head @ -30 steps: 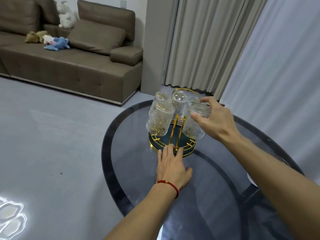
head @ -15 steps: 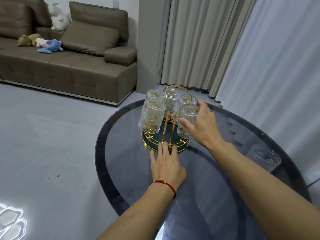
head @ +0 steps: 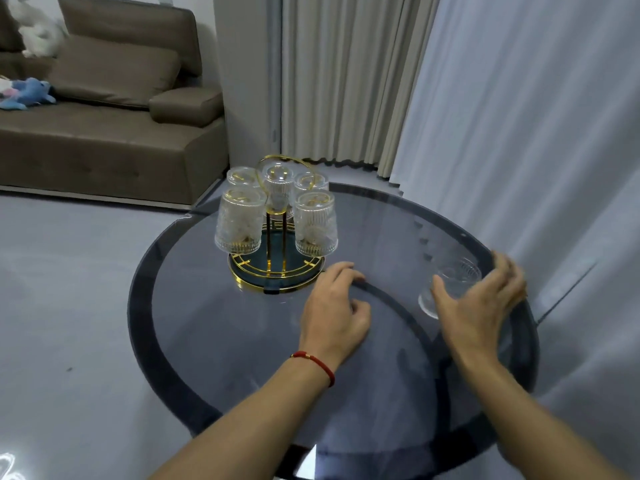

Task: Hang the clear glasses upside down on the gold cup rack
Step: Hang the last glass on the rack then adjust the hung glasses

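The gold cup rack (head: 277,271) stands on the far side of the round dark glass table (head: 214,341), with several clear ribbed glasses (head: 316,227) hanging upside down on its pegs. One more clear glass (head: 450,284) stands upright near the table's right edge. My right hand (head: 481,306) is spread around that glass, thumb on its left and fingers behind it, not clearly closed on it. My left hand (head: 334,313) rests on the tabletop just right of the rack's base, fingers loosely curled, holding nothing.
A brown sofa (head: 104,133) with soft toys (head: 27,95) stands at the back left. Beige and pale curtains (head: 485,116) hang close behind and right of the table. Grey floor lies to the left.
My right hand left the front right glass hanging on the rack and moved right to the loose glass. My left hand slid off the rack's base to the right. The view turned right.
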`<action>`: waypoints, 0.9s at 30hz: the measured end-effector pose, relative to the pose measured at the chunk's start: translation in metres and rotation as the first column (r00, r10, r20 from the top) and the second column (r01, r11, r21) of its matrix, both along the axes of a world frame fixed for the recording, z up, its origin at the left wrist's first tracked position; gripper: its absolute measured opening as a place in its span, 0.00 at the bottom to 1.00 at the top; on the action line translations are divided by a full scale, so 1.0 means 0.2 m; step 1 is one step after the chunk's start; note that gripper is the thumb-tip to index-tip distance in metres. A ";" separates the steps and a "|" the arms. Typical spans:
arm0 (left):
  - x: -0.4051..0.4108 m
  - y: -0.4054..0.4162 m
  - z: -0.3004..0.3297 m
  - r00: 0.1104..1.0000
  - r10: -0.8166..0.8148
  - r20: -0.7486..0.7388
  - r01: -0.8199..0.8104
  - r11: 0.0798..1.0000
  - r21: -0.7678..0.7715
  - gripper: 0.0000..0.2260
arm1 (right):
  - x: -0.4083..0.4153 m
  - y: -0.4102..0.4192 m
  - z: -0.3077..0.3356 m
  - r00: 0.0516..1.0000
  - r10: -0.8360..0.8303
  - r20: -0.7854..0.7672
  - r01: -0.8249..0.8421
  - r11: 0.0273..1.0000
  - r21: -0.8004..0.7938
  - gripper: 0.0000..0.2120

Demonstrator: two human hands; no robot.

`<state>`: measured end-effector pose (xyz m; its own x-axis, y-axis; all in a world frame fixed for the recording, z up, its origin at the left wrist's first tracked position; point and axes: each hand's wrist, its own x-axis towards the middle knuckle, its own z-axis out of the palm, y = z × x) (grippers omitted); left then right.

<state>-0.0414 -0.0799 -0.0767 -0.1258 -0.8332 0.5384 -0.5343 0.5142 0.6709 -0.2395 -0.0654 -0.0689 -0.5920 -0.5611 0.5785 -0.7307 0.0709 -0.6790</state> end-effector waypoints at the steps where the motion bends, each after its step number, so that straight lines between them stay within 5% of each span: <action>1: -0.01 0.00 0.00 1.000 -0.010 -0.017 0.010 1.000 0.008 0.14 | -0.05 0.00 -0.02 0.994 -0.001 0.111 -0.007 0.997 0.072 0.49; 5: -0.04 0.01 -0.03 0.999 -0.033 -0.016 0.034 0.998 0.046 0.14 | -0.12 -0.04 -0.14 0.889 0.086 0.450 -0.218 0.944 0.249 0.56; 10: -0.06 0.02 -0.02 0.998 -0.026 -0.060 0.035 0.988 0.154 0.15 | -0.12 -0.08 -0.15 0.889 0.083 0.450 -0.212 0.946 0.244 0.41; 15: -0.04 0.02 0.01 0.978 -0.066 -0.199 0.138 0.919 0.370 0.19 | -0.06 -0.02 -0.12 0.931 0.280 0.233 -0.330 0.920 0.210 0.37; 18: -0.02 0.00 0.02 0.875 -0.064 -0.480 0.300 0.850 0.433 0.32 | 0.04 0.02 -0.07 0.836 0.542 0.083 -0.546 0.810 0.212 0.36; 22: 0.05 -0.01 0.04 0.915 0.027 -0.402 0.129 0.926 0.354 0.30 | 0.19 0.05 -0.04 0.688 0.725 -0.007 -0.702 0.669 0.244 0.42; 24: 0.10 -0.04 0.04 0.896 0.065 -0.438 0.100 0.934 0.343 0.27 | 0.23 0.04 -0.02 0.672 0.734 0.092 -0.728 0.633 0.265 0.46; 27: 0.17 -0.07 0.03 0.847 0.086 -0.525 0.135 0.920 0.368 0.25 | 0.31 0.06 0.03 0.512 0.658 0.552 -0.831 0.542 0.125 0.40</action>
